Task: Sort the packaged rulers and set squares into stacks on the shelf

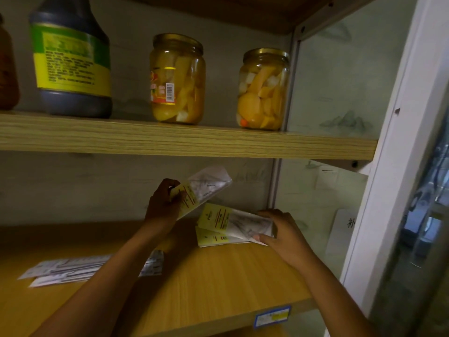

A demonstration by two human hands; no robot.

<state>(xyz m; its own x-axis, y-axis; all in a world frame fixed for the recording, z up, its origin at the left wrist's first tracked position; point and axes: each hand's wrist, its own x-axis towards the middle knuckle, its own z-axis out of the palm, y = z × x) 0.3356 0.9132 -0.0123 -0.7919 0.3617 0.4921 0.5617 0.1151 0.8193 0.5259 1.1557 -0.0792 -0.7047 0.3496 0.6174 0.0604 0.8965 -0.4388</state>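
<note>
My left hand [162,205] grips a packaged set square [204,188] with a yellow card header, held tilted in the air above the lower wooden shelf [218,276]. To its right, my right hand [281,229] holds the clear end of the top pack of a small stack of set square packs [218,224] lying on the shelf near the back right corner. A pile of long packaged rulers [70,268] lies flat on the left of the shelf, partly hidden behind my left forearm.
The upper shelf [184,142] carries a dark sauce bottle [73,57] and two jars of yellow fruit [178,79] [263,90]. A white frame and glass door [398,166] stand at right. A blue price tag [272,316] sits on the lower shelf's front edge.
</note>
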